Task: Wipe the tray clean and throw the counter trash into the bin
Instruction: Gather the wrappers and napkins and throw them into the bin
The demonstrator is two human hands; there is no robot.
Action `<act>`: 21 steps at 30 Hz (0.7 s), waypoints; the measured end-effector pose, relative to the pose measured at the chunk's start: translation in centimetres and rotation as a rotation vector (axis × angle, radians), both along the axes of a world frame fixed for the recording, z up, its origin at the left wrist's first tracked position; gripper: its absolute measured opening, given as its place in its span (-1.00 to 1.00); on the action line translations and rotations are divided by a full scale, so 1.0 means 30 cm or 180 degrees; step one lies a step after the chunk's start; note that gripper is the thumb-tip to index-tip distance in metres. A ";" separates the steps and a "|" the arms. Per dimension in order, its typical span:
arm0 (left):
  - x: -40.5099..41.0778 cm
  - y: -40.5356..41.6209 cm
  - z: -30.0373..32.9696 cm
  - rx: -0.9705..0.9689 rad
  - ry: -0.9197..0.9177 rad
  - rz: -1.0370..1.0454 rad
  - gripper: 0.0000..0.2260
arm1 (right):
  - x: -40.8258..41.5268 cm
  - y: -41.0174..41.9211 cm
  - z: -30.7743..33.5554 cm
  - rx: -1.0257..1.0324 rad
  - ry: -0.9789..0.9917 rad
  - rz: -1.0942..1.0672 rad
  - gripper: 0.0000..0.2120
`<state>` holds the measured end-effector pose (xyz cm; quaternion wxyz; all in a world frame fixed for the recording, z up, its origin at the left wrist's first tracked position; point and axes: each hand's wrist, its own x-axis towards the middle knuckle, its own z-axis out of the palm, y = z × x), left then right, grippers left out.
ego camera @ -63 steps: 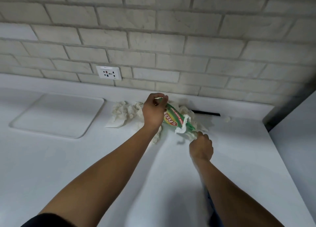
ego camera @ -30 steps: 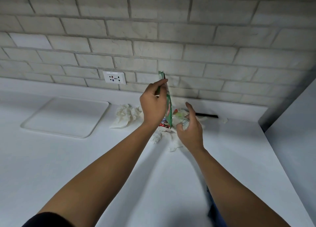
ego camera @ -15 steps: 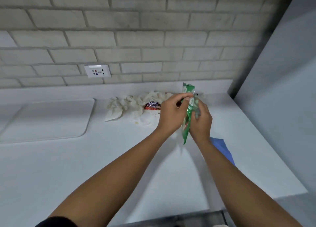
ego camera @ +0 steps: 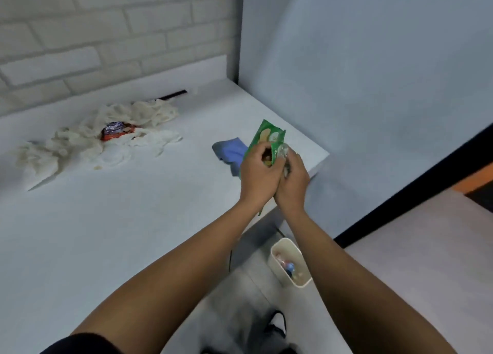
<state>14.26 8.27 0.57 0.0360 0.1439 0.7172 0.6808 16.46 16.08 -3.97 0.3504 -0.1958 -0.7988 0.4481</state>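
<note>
My left hand (ego camera: 257, 173) grips a green snack bag (ego camera: 268, 137) over the counter's right end. My right hand (ego camera: 292, 178) presses against it from the right, its fingers curled round the bag and some clear wrapping. A white bin (ego camera: 290, 263) with trash inside stands on the floor below the hands. Crumpled white tissues (ego camera: 88, 140) and a red-and-purple wrapper (ego camera: 116, 130) lie on the counter at the back left. The tray is out of view.
A blue cloth (ego camera: 230, 150) lies on the counter just left of my hands. A grey wall panel (ego camera: 360, 73) closes the right side. The counter (ego camera: 120, 220) ends at a corner near my right hand. Brick wall behind.
The view swung right and down, so the tray left the frame and the floor bin appeared. Both hands carried the green bag right, to the counter's end.
</note>
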 end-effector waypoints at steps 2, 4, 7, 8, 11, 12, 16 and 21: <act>0.043 0.072 -0.027 -0.0030 0.0044 -0.0093 -0.88 | 0.061 0.070 -0.028 -0.0041 0.0008 -0.0125 -0.67; 0.095 0.155 -0.054 -0.0050 0.0065 -0.0260 -0.89 | 0.125 0.149 -0.068 -0.0048 -0.0040 -0.0316 -0.67; 0.173 0.271 -0.140 -0.0095 -0.0062 -0.0433 -0.89 | 0.221 0.253 -0.158 -0.0124 -0.0210 -0.0492 -0.66; 0.197 0.307 -0.177 -0.0140 -0.0088 -0.0439 -0.89 | 0.250 0.281 -0.189 -0.0137 -0.0280 -0.0497 -0.67; 0.256 0.401 -0.293 -0.0347 -0.0167 -0.0382 -0.93 | 0.321 0.363 -0.276 -0.0160 -0.0476 -0.0447 -0.75; 0.272 0.427 -0.326 -0.0411 -0.0225 -0.0357 -0.95 | 0.343 0.386 -0.301 -0.0091 -0.0560 -0.0427 -0.78; 0.322 0.506 -0.448 -0.0852 -0.0048 -0.0296 -0.92 | 0.410 0.469 -0.389 -0.0398 -0.1027 -0.0368 -0.84; 0.364 0.561 -0.618 -0.1222 -0.0761 0.0063 -0.87 | 0.467 0.573 -0.563 -0.0102 -0.1764 -0.0143 -0.84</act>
